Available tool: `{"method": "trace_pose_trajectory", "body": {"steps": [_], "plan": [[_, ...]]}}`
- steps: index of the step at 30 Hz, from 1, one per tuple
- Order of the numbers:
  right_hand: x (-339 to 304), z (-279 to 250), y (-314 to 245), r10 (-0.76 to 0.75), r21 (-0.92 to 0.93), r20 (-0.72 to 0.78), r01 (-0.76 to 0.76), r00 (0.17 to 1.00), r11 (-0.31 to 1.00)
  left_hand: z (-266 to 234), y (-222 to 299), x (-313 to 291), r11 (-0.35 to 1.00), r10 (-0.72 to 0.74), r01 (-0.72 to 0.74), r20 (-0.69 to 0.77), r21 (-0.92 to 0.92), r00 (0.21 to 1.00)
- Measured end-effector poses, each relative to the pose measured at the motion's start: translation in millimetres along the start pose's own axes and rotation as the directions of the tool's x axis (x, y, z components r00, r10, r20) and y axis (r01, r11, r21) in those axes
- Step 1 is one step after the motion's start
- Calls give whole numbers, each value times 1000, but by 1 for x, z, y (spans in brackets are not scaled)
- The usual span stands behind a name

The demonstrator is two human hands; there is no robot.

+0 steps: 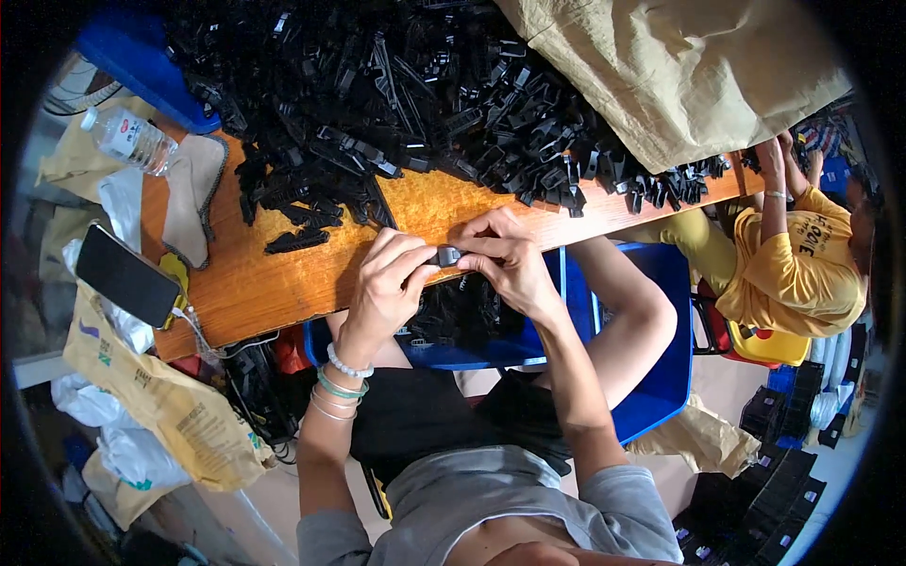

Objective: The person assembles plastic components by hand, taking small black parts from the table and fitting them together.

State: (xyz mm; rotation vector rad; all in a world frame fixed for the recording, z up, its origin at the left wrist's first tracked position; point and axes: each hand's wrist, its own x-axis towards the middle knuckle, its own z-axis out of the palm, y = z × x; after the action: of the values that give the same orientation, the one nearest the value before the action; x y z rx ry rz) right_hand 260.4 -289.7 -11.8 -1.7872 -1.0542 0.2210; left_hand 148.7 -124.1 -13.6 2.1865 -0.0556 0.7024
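Between my two hands, at the table's near edge, is a small dark grey plastic piece [448,256] with a rounded top. My left hand [389,275] pinches its left end with thumb and fingertips. At the other end my right hand [511,260] grips it the same way. The fingers hide part of the piece, so its full shape cannot be made out. Beyond my hands a big heap of black plastic parts [377,104] covers much of the wooden table [274,292]. Below my hands, a blue bin [444,356] on my lap side holds more black parts.
On the left are a phone [128,274] on a stand, a water bottle [130,140], a grey cloth piece [189,198] and a printed paper sack [160,387]. A large brown paper sheet [679,75] overhangs the far right. Another person in a yellow shirt [797,264] sits at the right.
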Motion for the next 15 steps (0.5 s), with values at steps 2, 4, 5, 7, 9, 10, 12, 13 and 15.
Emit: {"method": "trace_pose_trajectory", "body": {"steps": [2,4,5,7,9,10,12,13,15], "plan": [[-6,5,-1,27,-26,-38,-28,999,999,2,-2,-2,1000,-9,9,-9,-2,1000],[-9,7,0,39,-112,-90,-49,995,993,1,-1,-2,1000,-19,18,-16,-7,1000],[-12,4,-3,38,-115,-92,-48,995,992,-3,0,-2,1000,-4,4,-11,-24,1000],[-25,-5,-14,32,-60,128,-25,991,998,-10,0,-8,999,6,-8,-40,-48,999],[-31,-14,-11,74,-70,-27,-75,997,995,-18,-5,-7,998,-8,22,-207,65,978],[-30,-21,-6,115,-114,-211,-142,971,983,-21,-3,-1,980,-28,75,-245,182,969],[-14,-24,2,143,-253,-471,-288,871,924,-24,-9,4,947,-10,77,-211,311,978],[-2,-26,4,124,-358,-556,-371,822,857,-24,-13,9,922,3,62,-166,383,986],[12,-21,24,-191,-659,-577,-314,794,684,-20,-15,19,845,103,-88,2,527,995]]}}
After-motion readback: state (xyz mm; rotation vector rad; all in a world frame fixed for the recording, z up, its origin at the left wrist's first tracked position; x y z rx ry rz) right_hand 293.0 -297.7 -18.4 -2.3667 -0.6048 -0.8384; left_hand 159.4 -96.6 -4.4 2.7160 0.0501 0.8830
